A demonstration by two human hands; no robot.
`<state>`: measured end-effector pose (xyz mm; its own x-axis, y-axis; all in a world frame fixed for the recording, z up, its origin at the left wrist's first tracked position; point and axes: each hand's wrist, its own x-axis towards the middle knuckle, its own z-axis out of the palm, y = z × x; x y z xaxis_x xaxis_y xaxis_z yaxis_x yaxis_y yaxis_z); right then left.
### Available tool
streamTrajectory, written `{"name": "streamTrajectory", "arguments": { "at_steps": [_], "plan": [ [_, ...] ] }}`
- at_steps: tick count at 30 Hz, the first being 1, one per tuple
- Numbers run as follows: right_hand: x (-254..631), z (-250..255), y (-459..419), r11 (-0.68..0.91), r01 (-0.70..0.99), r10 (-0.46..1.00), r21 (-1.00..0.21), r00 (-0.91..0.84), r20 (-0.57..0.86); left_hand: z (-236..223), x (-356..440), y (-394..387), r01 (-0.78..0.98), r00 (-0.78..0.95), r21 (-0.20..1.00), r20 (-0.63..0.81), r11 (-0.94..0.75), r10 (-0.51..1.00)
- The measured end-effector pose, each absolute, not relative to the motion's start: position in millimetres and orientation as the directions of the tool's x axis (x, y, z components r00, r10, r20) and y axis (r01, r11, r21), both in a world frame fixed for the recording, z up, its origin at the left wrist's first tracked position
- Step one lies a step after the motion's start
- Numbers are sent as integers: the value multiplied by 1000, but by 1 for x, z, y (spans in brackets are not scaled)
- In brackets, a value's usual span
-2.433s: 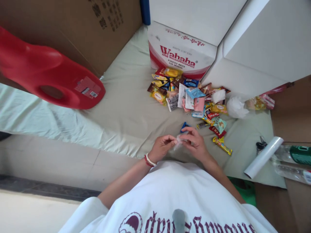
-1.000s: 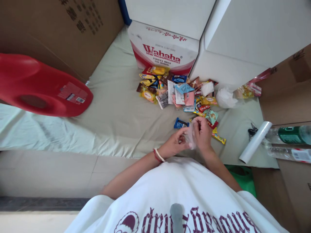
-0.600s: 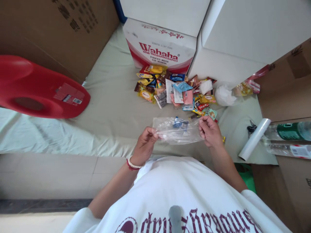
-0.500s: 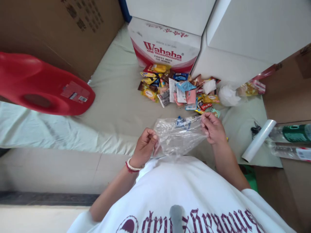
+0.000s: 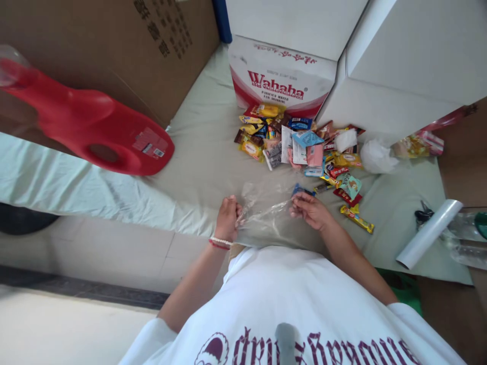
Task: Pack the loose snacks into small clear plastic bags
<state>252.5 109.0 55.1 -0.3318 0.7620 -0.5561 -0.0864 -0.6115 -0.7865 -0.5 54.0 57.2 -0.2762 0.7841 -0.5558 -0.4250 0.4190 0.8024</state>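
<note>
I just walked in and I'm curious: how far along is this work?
Looks done: the clear bag is spread wide. In hand: its two sides, one in the left hand, one in the right hand; it looks empty. Left: I can't tell how much, but the snacks lie loose on the cloth, outside the bag.

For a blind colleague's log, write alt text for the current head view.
Left hand and right hand stretch a clear plastic bag between them, low over a pale green sheet. Beyond lies a heap of wrapped snacks against a Wahaba box; a red jug lies far left, a white roll right.
</note>
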Motion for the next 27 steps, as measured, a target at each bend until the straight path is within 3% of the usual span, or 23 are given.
{"name": "streamTrajectory", "arguments": {
  "at_steps": [4, 7, 8, 10, 11, 13, 16, 18, 20, 22, 24, 27],
  "plan": [
    [265, 57, 132, -550, 151, 762, -821, -312, -568, 57, -11, 49, -185, -156, 838, -541, 513, 826],
    [273, 56, 146, -443, 323, 779, -836, -323, -537, 47, -21, 43, 96, -312, 819, -515, 565, 799],
    [275, 55, 150, -394, 378, 786, -838, -334, -521, 44, -25, 41, 203, -426, 801, -446, 563, 788],
    [279, 54, 157, -288, 489, 786, -823, -370, -495, 39, -32, 38, 493, -555, 724, -167, 483, 815],
    [281, 55, 160, -220, 554, 785, -803, -388, -483, 39, -34, 36, 656, -498, 651, -6, 381, 867],
    [287, 61, 169, -74, 670, 781, -738, -422, -462, 41, -36, 36, 873, -131, 487, 184, 25, 974],
    [305, 86, 191, 121, 761, 704, -637, -518, -486, 49, -37, 40, 767, 509, 402, 95, -501, 855],
    [318, 106, 210, 154, 773, 658, -615, -545, -520, 54, -38, 45, 692, 644, 430, -4, -580, 765],
    [324, 119, 229, 122, 831, 770, -542, -424, -476, 57, -40, 49, 723, 611, 461, -79, -514, 788],
    [319, 120, 246, 46, 922, 921, -384, -188, -342, 59, -40, 52, 806, 496, 452, -160, -383, 854],
    [305, 109, 257, -21, 970, 979, -243, -29, -200, 60, -35, 53, 879, 392, 394, -270, -270, 880],
    [288, 92, 260, -34, 978, 998, -206, 22, -58, 64, -24, 52, 939, 294, 291, -390, -186, 873]
  ]
}}
